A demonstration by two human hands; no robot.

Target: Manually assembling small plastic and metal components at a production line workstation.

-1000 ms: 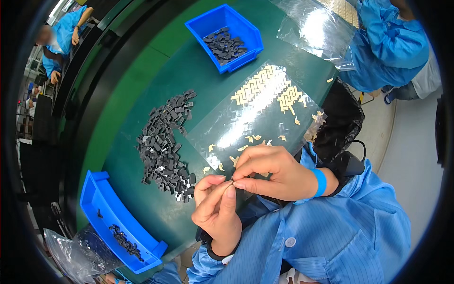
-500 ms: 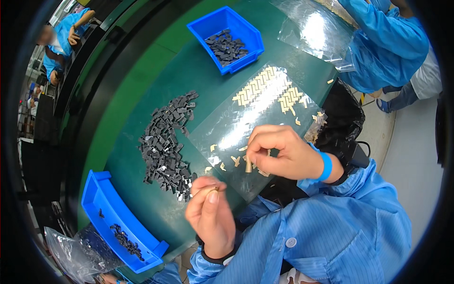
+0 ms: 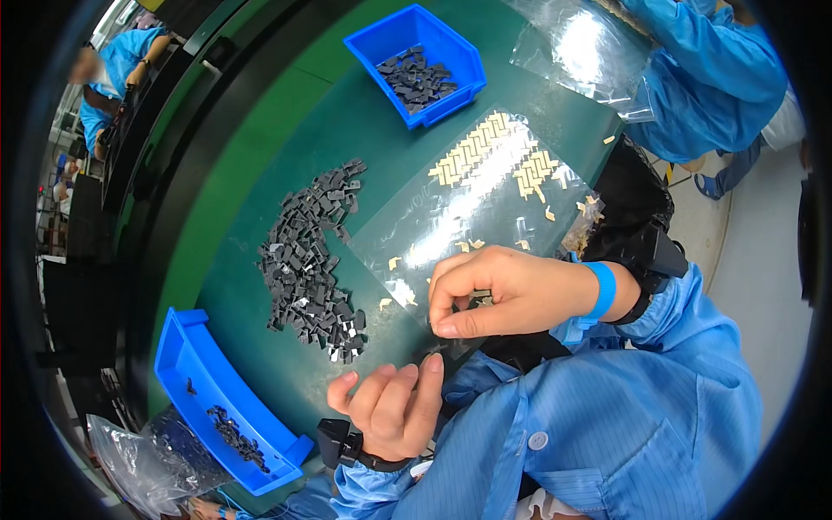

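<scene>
Now left hand (image 3: 392, 412) is closer to right hand (image 3: 507, 295); right grip narrow, left unclear.

Sheet (image 3: 403, 227) right, pile (image 3: 303, 260) left — bin (image 3: 446, 107) behind both

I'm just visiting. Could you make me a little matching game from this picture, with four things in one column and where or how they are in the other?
1. Right hand
2. Left hand
3. Dark pieces
4. Rows of cream pieces

A. Heaped directly on the green table
B. Blue band at its wrist
C. Lying on the clear sheet
D. Lowest of the four in the picture

Pairs: 1-B, 2-D, 3-A, 4-C
</scene>
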